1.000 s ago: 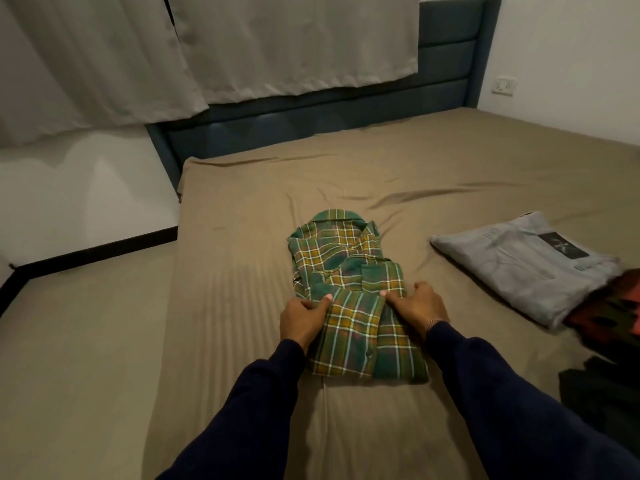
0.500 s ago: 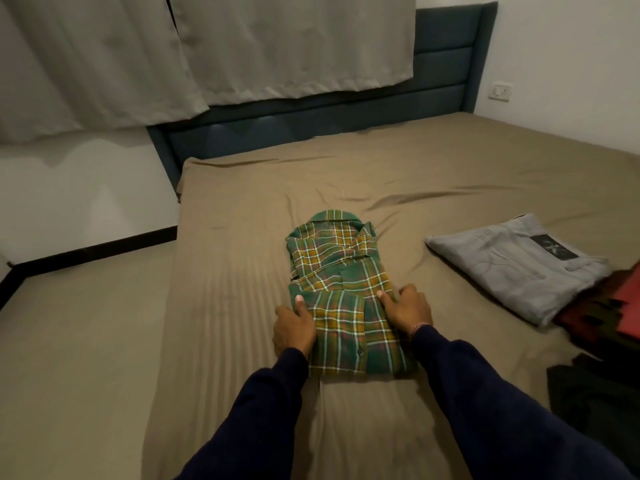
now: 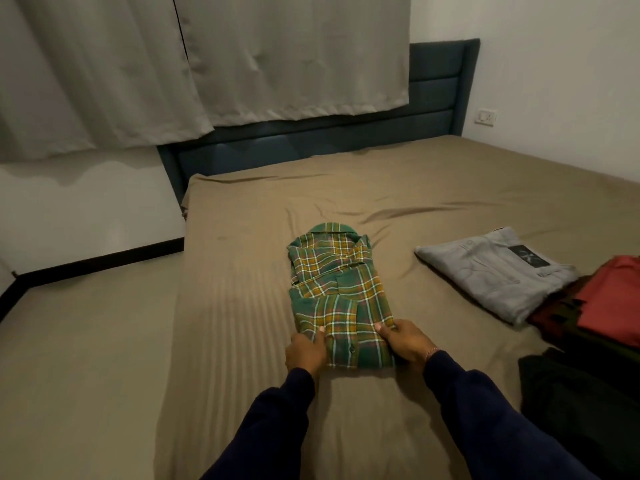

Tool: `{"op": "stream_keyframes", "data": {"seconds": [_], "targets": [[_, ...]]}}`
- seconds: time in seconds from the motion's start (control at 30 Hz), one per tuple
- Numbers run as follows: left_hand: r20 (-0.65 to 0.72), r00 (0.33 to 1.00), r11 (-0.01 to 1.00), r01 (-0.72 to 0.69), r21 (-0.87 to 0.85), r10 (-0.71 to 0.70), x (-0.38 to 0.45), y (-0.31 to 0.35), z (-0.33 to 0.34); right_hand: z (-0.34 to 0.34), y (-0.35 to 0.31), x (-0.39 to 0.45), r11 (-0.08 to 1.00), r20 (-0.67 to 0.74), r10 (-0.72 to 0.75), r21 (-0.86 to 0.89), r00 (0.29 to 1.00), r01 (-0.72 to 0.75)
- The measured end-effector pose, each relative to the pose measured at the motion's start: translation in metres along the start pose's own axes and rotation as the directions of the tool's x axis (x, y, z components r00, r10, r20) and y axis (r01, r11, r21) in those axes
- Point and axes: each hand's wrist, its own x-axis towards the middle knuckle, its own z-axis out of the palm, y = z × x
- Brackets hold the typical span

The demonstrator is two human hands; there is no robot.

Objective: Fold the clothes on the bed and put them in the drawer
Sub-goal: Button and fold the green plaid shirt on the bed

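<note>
Fingers (image 3: pixel 320 336) pinch soft, rectangular plaid shirt (image 3: pixel 341 296).

Clothes, hands and room fittings by count

On the bed (image 3: pixel 242 341): one green plaid shirt (image 3: pixel 341 299) near the middle; one folded grey garment (image 3: pixel 491 275) toward the right edge; one red garment (image 3: pixel 613 303) and one dark garment (image 3: pixel 581 403) at the right edge, how many lie beneath them I cannot tell; two hands, the left hand (image 3: pixel 304 351) and the right hand (image 3: pixel 405 341); two curtains (image 3: pixel 277 57); one headboard (image 3: pixel 433 98); one wall socket (image 3: pixel 485 116).
</note>
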Motion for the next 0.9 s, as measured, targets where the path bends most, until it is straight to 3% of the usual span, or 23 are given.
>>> {"op": "stream_keyframes", "data": {"seconds": [0.1,0.2,0.27,0.37,0.43,0.53,0.6,0.67,0.77,0.83,0.9], "targets": [[0.015,1.000,0.954,0.030,-0.299,-0.027,-0.008,-0.015,-0.007,0.010,0.008,-0.022,0.996,-0.032,0.005,0.089,0.999,-0.002],[-0.082,0.996,0.938,-0.057,-0.343,0.031,-0.044,-0.022,-0.016,0.021,0.016,-0.054,0.986,-0.119,-0.017,0.165,0.993,0.037],[-0.133,0.984,0.924,-0.159,-0.349,0.119,-0.070,-0.032,-0.021,0.024,0.024,-0.083,0.974,-0.159,-0.155,0.144,0.975,0.178],[-0.118,0.939,0.872,-0.345,-0.348,0.324,-0.107,-0.052,-0.034,0.023,0.047,-0.119,0.939,-0.028,-0.342,0.037,0.939,0.343],[-0.053,0.906,0.841,-0.409,-0.354,0.419,-0.125,-0.062,-0.046,0.016,0.057,-0.135,0.955,0.075,-0.292,0.071,0.953,0.287],[0.064,0.868,0.810,-0.430,-0.398,0.492,-0.149,-0.058,-0.074,-0.002,0.045,-0.154,0.943,0.120,-0.280,0.223,0.953,0.249],[0.159,0.821,0.775,-0.427,-0.466,0.548,-0.156,-0.052,-0.092,-0.016,0.031,-0.160,0.869,0.190,-0.271,0.469,0.944,0.156],[0.189,0.749,0.743,-0.525,-0.415,0.635,-0.159,-0.038,-0.107,-0.029,0.017,-0.164,0.770,0.268,-0.321,0.632,0.908,0.086],[0.097,0.669,0.661,-0.683,-0.311,0.737,-0.152,-0.010,-0.121,-0.041,-0.003,-0.171,0.754,0.297,-0.439,0.635,0.848,0.168],[0.017,0.598,0.585,-0.777,-0.231,0.801,-0.141,0.008,-0.125,-0.044,-0.021,-0.172,0.795,0.227,-0.458,0.537,0.860,0.282],[-0.063,0.571,0.568,-0.821,-0.061,0.819,-0.120,0.026,-0.125,-0.045,-0.039,-0.168,0.799,0.101,-0.468,0.474,0.878,0.371]]}}
